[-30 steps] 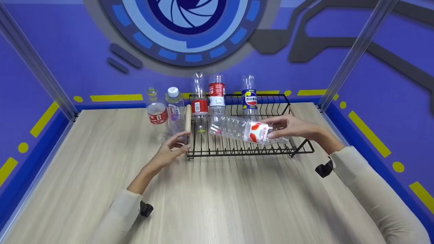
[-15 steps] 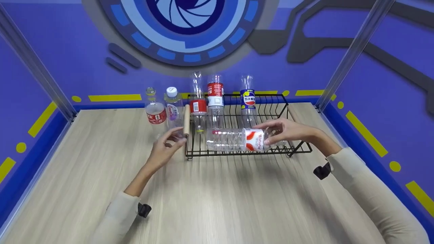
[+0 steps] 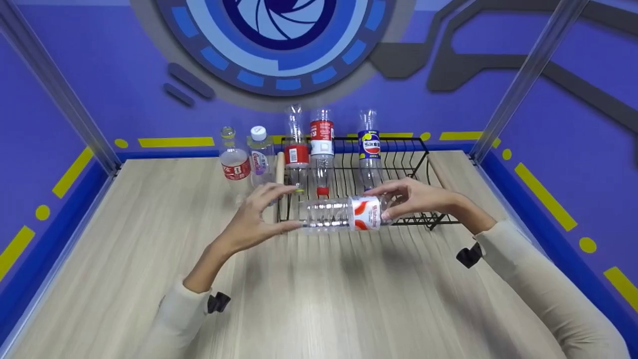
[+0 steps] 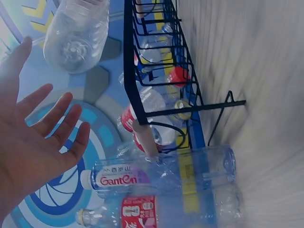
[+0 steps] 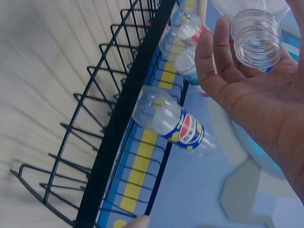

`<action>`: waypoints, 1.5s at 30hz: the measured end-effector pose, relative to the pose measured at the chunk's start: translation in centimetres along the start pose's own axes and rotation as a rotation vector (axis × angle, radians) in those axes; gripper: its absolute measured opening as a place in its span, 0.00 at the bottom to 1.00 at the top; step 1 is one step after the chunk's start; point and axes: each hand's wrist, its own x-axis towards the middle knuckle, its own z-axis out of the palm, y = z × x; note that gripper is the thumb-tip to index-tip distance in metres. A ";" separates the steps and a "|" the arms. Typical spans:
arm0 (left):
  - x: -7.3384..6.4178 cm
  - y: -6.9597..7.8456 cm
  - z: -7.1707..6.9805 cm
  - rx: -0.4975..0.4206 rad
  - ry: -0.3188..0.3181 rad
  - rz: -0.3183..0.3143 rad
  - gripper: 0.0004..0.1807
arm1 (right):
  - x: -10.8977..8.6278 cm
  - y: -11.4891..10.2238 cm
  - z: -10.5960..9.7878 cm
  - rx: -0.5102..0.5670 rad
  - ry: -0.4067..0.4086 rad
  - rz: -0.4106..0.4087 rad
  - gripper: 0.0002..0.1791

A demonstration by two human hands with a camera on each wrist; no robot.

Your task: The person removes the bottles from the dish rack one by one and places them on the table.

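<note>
A clear plastic bottle (image 3: 329, 213) with a white and red label lies sideways above the front of the black wire rack (image 3: 349, 169). My right hand (image 3: 416, 198) grips it near the neck end; in the right wrist view its uncapped mouth (image 5: 257, 45) shows beside the fingers. At the bottle's base, my left hand (image 3: 256, 219) has thumb and fingers spread apart. In the left wrist view a gap shows between those fingers (image 4: 54, 114) and the bottle base (image 4: 76, 47). The rack holds two red-labelled bottles (image 3: 296, 154) and a blue-labelled Pepsi bottle (image 3: 370, 144), leaning back.
Left of the rack stand a red-labelled bottle (image 3: 235, 164) and a white-capped Ganten bottle (image 3: 259, 162). Wooden handles (image 3: 280, 167) form the rack's sides. Pale wood table (image 3: 299, 299) spreads in front, and blue printed walls (image 3: 448, 114) enclose the back and sides.
The bottle in my right hand has gone from slanted to level and come forward and slightly left. My left hand has moved from the rack's handle to the bottle's base, its fingers spreading.
</note>
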 end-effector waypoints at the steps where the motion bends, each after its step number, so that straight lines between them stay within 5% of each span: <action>1: 0.0 0.2 0.1 0.013 -0.011 0.012 0.39 | 0.1 -0.1 0.2 -0.004 -0.007 -0.006 0.33; 15: 0.3 0.0 1.1 0.059 -0.155 0.088 0.50 | 0.6 -0.6 2.1 -0.030 0.040 -0.029 0.32; 23: 0.2 0.2 1.1 0.057 -0.221 0.029 0.46 | 0.8 -0.5 2.4 -0.018 0.120 -0.082 0.32; 34: 0.3 0.4 1.4 0.053 -0.238 -0.013 0.46 | 0.8 -0.6 2.6 0.025 0.131 -0.081 0.33; 45: 0.6 0.2 1.8 0.089 -0.227 -0.004 0.43 | 0.7 -0.1 3.0 -0.075 0.144 -0.097 0.34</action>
